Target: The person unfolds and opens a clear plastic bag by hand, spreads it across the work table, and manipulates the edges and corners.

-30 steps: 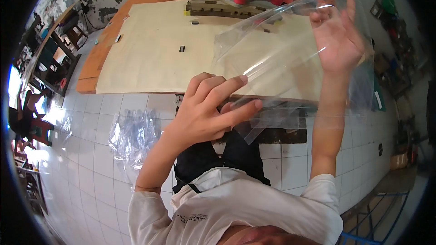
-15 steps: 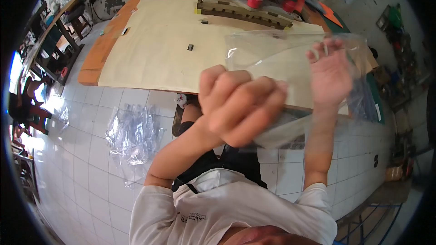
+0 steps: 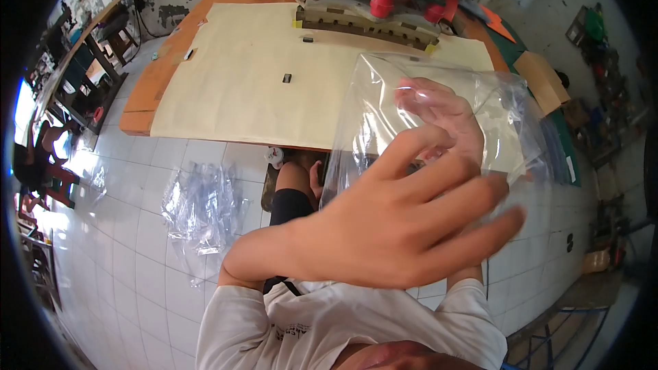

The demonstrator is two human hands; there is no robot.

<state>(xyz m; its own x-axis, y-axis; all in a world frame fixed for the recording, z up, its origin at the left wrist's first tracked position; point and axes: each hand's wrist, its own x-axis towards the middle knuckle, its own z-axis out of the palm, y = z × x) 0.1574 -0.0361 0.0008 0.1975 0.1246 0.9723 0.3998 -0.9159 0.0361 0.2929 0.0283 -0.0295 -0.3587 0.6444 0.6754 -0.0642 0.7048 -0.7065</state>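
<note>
My left hand [image 3: 418, 223] is large in the foreground, its back toward the camera. Its index finger bends against a clear plastic bag [image 3: 373, 106], and the thumb is hidden; the other fingers fan out to the right, slightly blurred. Behind it, my right hand [image 3: 456, 120] shows through the film, palm turned inward and fingers curved but not closed. The bag surrounds this hand and spreads over the right part of a cream sheet [image 3: 240, 82] on the table. My left hand hides the bag's lower part and much of my right forearm.
A green metal frame with red knobs [image 3: 382, 6] stands at the table's back. Small dark pieces [image 3: 287, 78] lie on the sheet. Crumpled clear plastic [image 3: 205, 209] is on the tiled floor [image 3: 130, 247] at the left. A cardboard piece [image 3: 541, 82] is at the right.
My left hand has moved right and its outer fingers have spread from a curled shape. My right hand has come inward, its fingers curving, and the bag has bunched around it.
</note>
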